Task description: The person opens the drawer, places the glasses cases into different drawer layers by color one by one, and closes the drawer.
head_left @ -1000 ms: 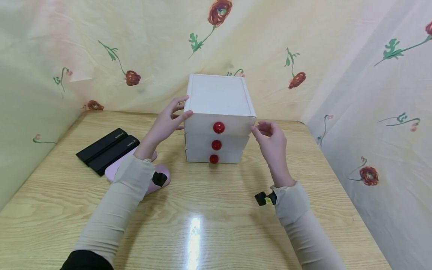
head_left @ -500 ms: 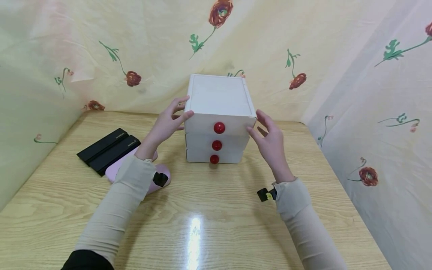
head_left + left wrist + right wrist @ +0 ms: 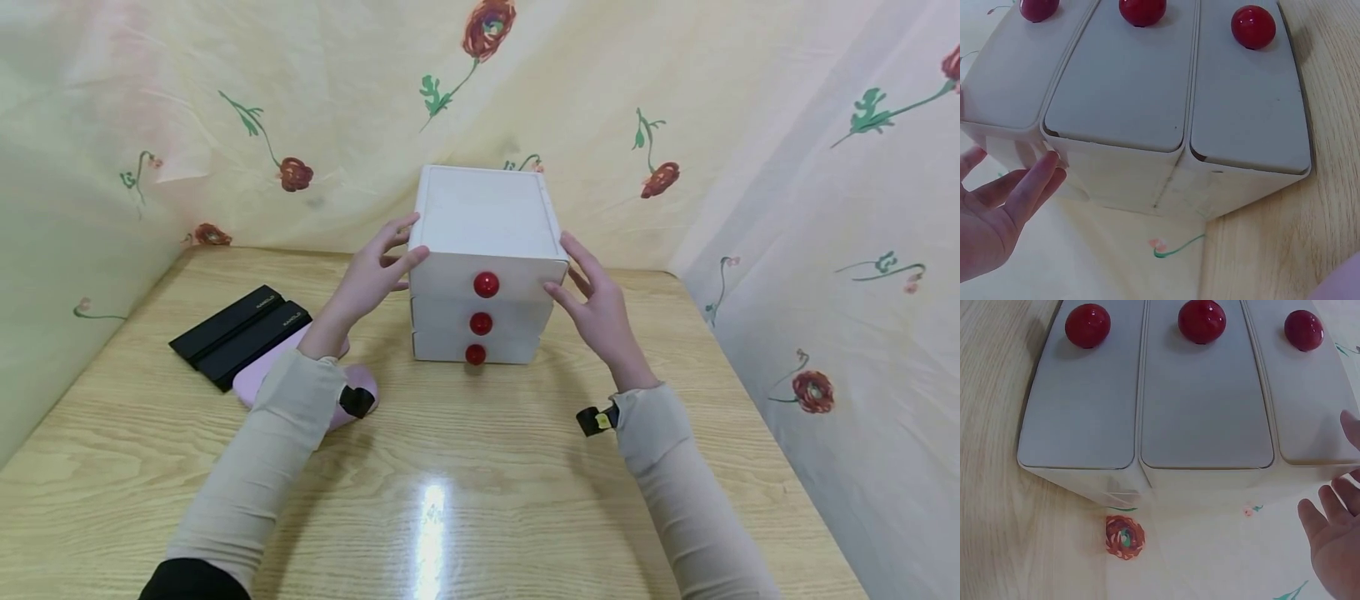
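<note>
Squarely, the white drawer unit [image 3: 487, 212] stands upright on the wooden table [image 3: 495, 433], its front facing the person and its top running back toward the flowered cloth [image 3: 352, 108] behind it. Which of its sides is longest is hard to tell through the foreshortening. Three drawers are stacked in the unit, each closed with one red knob [image 3: 486, 284] pointing toward the person; their contents are hidden. At the unit's left side, the left hand [image 3: 367, 271] is spread, thumb at the upper front corner. At its right side, the right hand [image 3: 600, 308] is likewise spread, thumb near the top drawer's front. Left of the unit lie a black two-panelled item [image 3: 240, 337] and, partly under the left forearm, a pale purple object [image 3: 258, 371].
</note>
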### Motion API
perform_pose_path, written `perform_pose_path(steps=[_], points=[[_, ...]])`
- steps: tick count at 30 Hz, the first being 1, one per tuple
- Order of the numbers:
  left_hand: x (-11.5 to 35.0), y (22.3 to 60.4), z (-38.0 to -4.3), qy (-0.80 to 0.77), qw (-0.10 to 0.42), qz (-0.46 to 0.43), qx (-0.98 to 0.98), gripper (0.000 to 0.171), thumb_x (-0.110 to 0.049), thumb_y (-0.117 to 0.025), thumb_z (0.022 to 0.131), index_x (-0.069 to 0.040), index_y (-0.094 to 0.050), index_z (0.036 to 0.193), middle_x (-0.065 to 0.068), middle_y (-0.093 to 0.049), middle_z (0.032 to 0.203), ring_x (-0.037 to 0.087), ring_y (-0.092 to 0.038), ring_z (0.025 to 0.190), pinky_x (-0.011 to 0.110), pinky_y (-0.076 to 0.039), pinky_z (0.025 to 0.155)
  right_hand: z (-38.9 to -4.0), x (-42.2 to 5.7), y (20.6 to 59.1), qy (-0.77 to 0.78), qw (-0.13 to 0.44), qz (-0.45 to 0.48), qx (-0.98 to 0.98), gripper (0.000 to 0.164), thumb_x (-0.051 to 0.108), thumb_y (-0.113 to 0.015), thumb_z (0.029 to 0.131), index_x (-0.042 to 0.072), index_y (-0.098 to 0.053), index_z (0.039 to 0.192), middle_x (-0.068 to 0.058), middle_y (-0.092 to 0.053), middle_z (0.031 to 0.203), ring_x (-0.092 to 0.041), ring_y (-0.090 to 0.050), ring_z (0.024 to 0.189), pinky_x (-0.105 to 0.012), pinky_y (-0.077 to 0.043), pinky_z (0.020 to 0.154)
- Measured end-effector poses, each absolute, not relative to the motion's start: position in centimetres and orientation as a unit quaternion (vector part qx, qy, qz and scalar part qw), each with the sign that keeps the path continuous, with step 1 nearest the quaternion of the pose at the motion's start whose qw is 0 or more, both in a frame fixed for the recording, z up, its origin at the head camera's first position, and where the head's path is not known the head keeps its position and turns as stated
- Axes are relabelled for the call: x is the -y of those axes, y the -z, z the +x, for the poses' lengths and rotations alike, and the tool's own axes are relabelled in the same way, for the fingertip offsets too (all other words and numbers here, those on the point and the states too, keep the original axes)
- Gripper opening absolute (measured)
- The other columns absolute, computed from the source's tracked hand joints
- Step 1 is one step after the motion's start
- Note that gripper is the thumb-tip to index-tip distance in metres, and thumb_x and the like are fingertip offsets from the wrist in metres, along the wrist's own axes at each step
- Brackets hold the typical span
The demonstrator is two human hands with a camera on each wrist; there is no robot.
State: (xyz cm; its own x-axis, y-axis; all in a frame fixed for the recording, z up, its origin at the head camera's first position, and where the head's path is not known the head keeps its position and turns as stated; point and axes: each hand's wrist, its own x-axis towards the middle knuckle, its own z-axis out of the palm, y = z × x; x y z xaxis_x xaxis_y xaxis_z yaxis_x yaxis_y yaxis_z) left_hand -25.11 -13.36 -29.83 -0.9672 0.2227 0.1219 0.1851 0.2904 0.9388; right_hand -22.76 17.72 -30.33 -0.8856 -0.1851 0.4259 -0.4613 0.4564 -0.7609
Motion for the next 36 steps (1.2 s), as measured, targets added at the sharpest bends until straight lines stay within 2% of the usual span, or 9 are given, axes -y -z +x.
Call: perform_pose_path(steps=[7,15,29,36], points=[[13.4,29.6,-24.8,-0.581,0.012,0.128,-0.804,0.062,-0.046,-0.056,0.095,-0.037,-0.03,0.151,0.009,-0.035,0.156,0.033,-0.053,0.128,0.047,-0.055,0.093,-23.1,-17.5,29.6,-0.48,0.13,0.194,0.846,0.063,0.012,-0.065,0.092,0.016,-0.039,0.149,0.0,-0.031,0.159,-0.02,-0.026,0.148,-0.051,-0.03,0.117],[13.6,29.3,-24.0,-0.59,0.008,0.131,-0.796,0.058,-0.039,-0.053,0.099,-0.031,-0.031,0.152,0.01,-0.037,0.154,0.033,-0.05,0.132,0.049,-0.053,0.095,-24.0,-17.4,29.5,-0.457,0.129,0.194,0.858,0.064,0.016,-0.066,0.091,0.015,-0.038,0.149,0.0,-0.03,0.159,-0.023,-0.027,0.148,-0.051,-0.028,0.118],[13.8,29.7,-22.0,-0.58,0.004,0.112,-0.807,0.054,-0.038,-0.052,0.099,-0.035,-0.033,0.15,0.007,-0.042,0.151,0.031,-0.055,0.123,0.045,-0.056,0.091,-24.4,-17.4,29.5,-0.466,0.119,0.195,0.855,0.066,0.015,-0.066,0.091,0.017,-0.036,0.15,0.002,-0.029,0.16,-0.021,-0.027,0.148,-0.046,-0.027,0.119],[13.8,30.1,-21.1,-0.567,-0.007,0.128,-0.814,0.055,-0.032,-0.051,0.101,-0.028,-0.032,0.152,0.013,-0.043,0.15,0.037,-0.056,0.121,0.048,-0.056,0.089,-24.6,-17.4,29.8,-0.477,0.116,0.195,0.849,0.065,0.013,-0.065,0.092,0.019,-0.036,0.15,0.002,-0.028,0.16,-0.019,-0.025,0.149,-0.046,-0.026,0.119]])
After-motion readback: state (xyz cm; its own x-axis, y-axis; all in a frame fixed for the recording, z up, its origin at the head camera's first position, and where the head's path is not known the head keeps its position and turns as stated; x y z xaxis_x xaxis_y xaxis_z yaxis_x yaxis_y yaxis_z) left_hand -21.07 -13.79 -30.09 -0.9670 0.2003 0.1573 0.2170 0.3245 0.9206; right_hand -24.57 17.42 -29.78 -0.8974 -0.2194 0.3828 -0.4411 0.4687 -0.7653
